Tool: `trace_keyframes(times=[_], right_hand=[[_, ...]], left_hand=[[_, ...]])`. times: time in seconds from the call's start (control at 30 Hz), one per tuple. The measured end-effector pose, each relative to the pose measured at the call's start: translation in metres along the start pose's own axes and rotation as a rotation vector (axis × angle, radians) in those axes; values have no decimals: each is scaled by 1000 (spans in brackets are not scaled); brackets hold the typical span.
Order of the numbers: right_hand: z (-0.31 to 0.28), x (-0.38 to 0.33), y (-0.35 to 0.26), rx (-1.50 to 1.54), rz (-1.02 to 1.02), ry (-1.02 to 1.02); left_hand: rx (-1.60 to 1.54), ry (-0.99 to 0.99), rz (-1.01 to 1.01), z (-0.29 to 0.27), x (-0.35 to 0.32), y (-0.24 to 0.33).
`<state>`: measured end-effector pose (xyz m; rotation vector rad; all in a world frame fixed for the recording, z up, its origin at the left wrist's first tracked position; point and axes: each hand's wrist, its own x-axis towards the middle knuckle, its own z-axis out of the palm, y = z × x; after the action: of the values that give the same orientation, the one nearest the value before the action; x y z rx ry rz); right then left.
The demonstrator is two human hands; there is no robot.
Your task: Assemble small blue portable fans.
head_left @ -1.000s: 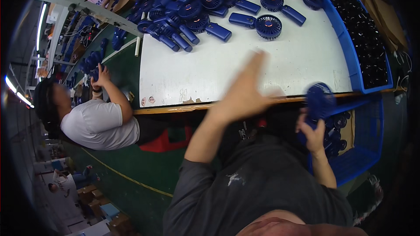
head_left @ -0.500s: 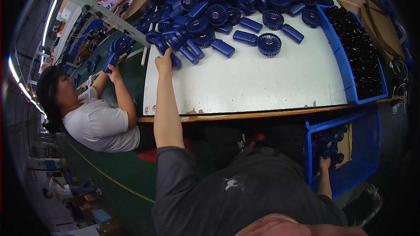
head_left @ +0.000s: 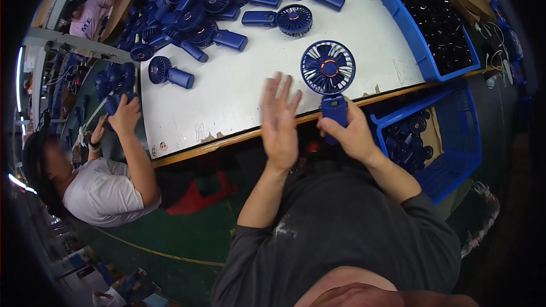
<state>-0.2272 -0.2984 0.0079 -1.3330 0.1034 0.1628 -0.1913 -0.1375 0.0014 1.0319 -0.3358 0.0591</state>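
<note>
In my right hand (head_left: 351,129) is a blue handheld fan (head_left: 329,69), gripped by its handle with the round head pointing away from me over the table's front edge. A small display shows on the handle. My left hand (head_left: 280,122) is raised to the left of the fan, fingers stretched and slightly blurred, touching nothing. Past my hands lies a heap of similar blue fans (head_left: 190,17) on the white table (head_left: 239,91). One loose fan (head_left: 181,78) rests at the table's left side, apart from the heap.
Along the table's right side stands a blue crate (head_left: 398,14) full of small black parts. A lower blue crate (head_left: 452,142) at my right holds several dark fans. On my left a co-worker (head_left: 108,190) handles blue fans beside a metal frame (head_left: 74,42).
My right hand has come up from the lower crate with a fan. My left hand has left the heap and moved right, beside that fan. The view has shifted.
</note>
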Motion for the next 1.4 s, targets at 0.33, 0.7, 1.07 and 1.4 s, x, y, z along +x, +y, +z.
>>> trace_keyframes(times=[0.33, 0.7, 1.07, 1.4], right_hand=[[-24, -12, 11, -9, -25, 98], [-27, -15, 20, -9, 36, 84], [-24, -16, 24, -23, 62, 76], [-22, -17, 25, -4, 90, 58]], left_hand=[[373, -73, 210, -3, 7, 29], [296, -25, 125, 2, 2, 23], [266, -10, 98, 1, 1, 23], [266, -9, 98, 1, -2, 25]])
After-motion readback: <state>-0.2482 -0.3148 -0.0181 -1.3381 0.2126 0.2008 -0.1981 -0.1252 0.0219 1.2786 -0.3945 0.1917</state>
